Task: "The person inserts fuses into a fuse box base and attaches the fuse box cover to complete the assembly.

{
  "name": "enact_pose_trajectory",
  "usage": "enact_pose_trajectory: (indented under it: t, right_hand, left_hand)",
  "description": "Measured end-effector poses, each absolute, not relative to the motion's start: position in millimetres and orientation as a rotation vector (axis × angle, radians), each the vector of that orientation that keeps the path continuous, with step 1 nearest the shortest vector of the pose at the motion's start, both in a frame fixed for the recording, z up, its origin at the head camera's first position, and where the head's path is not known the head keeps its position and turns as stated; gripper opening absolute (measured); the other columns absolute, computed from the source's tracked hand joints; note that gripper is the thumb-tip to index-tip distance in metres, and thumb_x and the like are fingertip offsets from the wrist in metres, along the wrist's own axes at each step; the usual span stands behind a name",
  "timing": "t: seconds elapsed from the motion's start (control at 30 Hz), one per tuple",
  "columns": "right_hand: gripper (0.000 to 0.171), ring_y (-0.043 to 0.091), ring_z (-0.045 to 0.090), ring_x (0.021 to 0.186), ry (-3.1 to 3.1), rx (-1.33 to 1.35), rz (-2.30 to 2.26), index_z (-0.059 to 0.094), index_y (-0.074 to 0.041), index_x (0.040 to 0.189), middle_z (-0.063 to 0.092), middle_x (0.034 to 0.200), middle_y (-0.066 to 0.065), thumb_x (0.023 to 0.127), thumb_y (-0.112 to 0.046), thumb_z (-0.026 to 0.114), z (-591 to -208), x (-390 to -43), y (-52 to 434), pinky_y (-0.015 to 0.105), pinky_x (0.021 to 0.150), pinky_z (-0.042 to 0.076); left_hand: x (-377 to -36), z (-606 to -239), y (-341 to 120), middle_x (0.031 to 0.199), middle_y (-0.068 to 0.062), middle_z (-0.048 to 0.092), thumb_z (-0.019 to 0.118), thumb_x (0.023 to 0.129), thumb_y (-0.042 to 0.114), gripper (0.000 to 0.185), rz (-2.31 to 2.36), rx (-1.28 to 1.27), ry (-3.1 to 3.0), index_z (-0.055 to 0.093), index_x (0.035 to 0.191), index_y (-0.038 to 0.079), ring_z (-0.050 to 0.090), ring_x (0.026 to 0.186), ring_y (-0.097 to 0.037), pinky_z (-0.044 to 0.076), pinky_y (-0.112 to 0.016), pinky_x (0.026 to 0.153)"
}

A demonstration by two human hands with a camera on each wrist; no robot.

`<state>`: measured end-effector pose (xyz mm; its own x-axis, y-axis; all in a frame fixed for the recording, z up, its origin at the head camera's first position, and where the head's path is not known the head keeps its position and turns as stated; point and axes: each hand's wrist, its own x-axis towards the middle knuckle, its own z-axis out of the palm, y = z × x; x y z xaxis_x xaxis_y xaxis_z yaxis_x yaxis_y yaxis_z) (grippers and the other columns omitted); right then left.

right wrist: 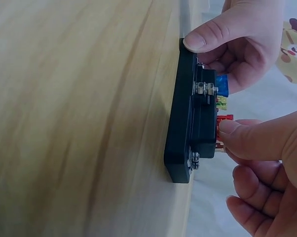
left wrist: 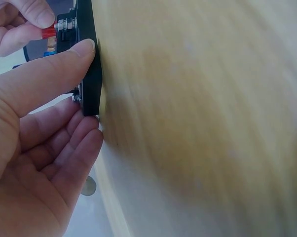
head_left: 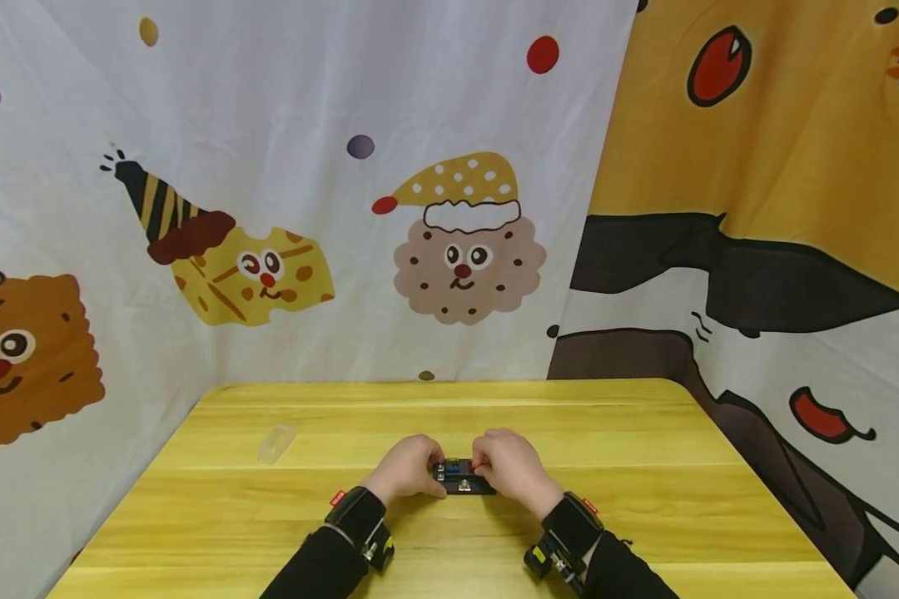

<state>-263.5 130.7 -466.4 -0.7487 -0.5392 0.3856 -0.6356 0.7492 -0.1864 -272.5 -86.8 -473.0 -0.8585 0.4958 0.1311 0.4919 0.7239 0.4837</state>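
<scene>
A black fuse block [head_left: 460,487] lies on the table between the hands, its base flat against the wood. My left hand [head_left: 406,468] holds the block's left end, thumb on the near edge and fingers behind it. The right hand [head_left: 515,467] pinches a red blade fuse [right wrist: 225,118] between thumb and index finger, at the top of the block. Beside it, a blue fuse [right wrist: 222,85] and a yellow fuse [right wrist: 221,102] sit in the block, with a brownish fuse [right wrist: 219,146] partly hidden by the right hand. Metal terminal screws [right wrist: 205,88] show along the block's side.
A clear plastic cover [head_left: 277,443] lies farther back on the left of the wooden table [head_left: 270,532]. Behind the table hangs a curtain [head_left: 292,100] printed with cartoon figures. Both wrists wear black straps with cameras.
</scene>
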Motion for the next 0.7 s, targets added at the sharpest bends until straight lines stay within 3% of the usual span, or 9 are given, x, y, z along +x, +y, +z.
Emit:
enact_pose_trajectory:
  t: [0.7]
  right_hand:
    - [0.026, 0.011, 0.052, 0.066, -2.674, 0.88, 0.483, 0.063, -0.02, 0.069, 0.049, 0.069, -0.01, 0.076, -0.009, 0.085, -460.1, -259.4, 127.6, 0.028, 0.062, 0.046]
  left_hand:
    - [-272.8, -472.8, -87.0, 0.08, 0.003, 0.061, 0.094, 0.063, 0.021, 0.04, 0.805, 0.837, 2.91, 0.072, 0.092, 0.005, 0.051, 0.07, -0.01, 0.047, -0.03, 0.07]
